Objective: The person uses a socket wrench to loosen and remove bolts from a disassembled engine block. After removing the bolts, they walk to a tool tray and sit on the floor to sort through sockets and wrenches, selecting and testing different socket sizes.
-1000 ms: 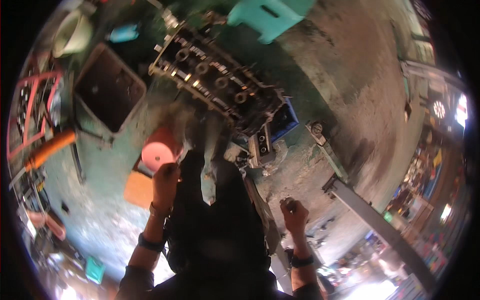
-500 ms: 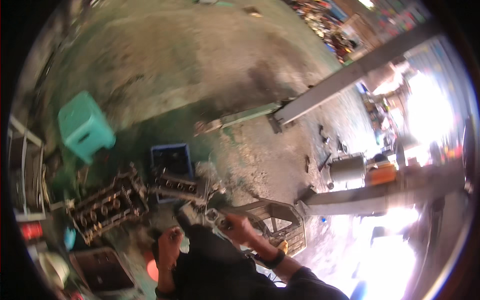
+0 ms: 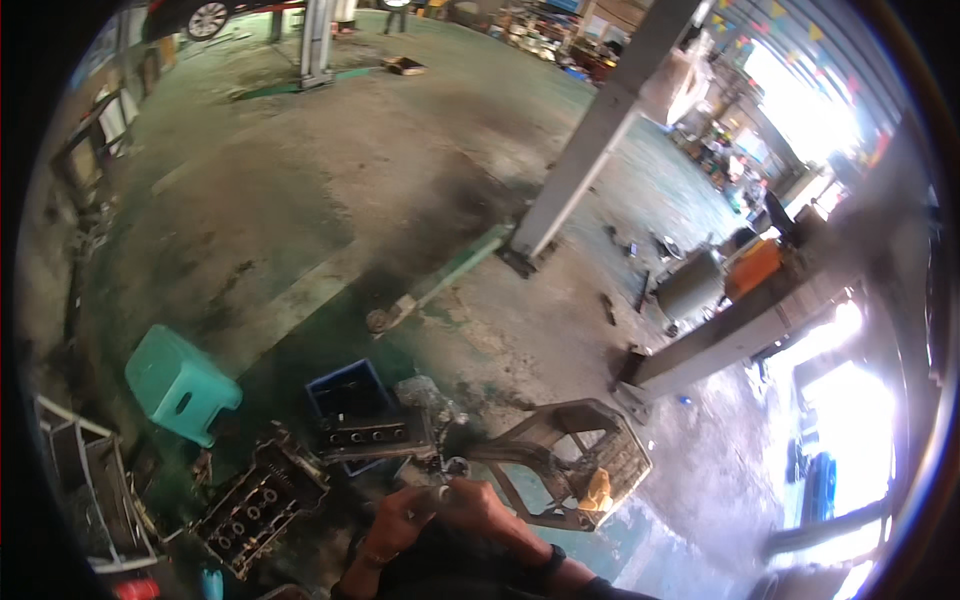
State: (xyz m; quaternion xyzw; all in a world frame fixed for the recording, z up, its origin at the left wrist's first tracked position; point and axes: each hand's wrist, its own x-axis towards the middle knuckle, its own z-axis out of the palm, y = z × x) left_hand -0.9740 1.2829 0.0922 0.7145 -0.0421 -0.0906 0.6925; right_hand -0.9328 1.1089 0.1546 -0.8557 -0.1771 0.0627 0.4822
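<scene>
My left hand (image 3: pixel 400 515) and my right hand (image 3: pixel 478 507) are close together at the lower middle, fingers curled. A small, pale, ring-like metal part (image 3: pixel 443 493) shows between them, in my right hand's fingers. What my left hand grips is hidden. Just beyond the fingers is a round metal piece (image 3: pixel 456 467); whether it joins the held part I cannot tell. Ahead, a long metal engine part with a row of round holes (image 3: pixel 375 436) lies across a blue crate (image 3: pixel 345 384). To the left rests a larger, dark engine casting (image 3: pixel 255 508).
An angular metal frame (image 3: pixel 630 462) with a yellow cloth-like thing (image 3: pixel 597 491) lies to my right. A turquoise stool (image 3: pixel 180 375) and a metal rack (image 3: pixel 90 490) stand left. Two grey posts (image 3: pixel 575 165) (image 3: pixel 735 335) and a grey tank (image 3: pixel 690 285) are farther right.
The view has tilted up, showing more of the far floor and a car. My hands, apart before, have come together; the right hand's metal part is now between them.
</scene>
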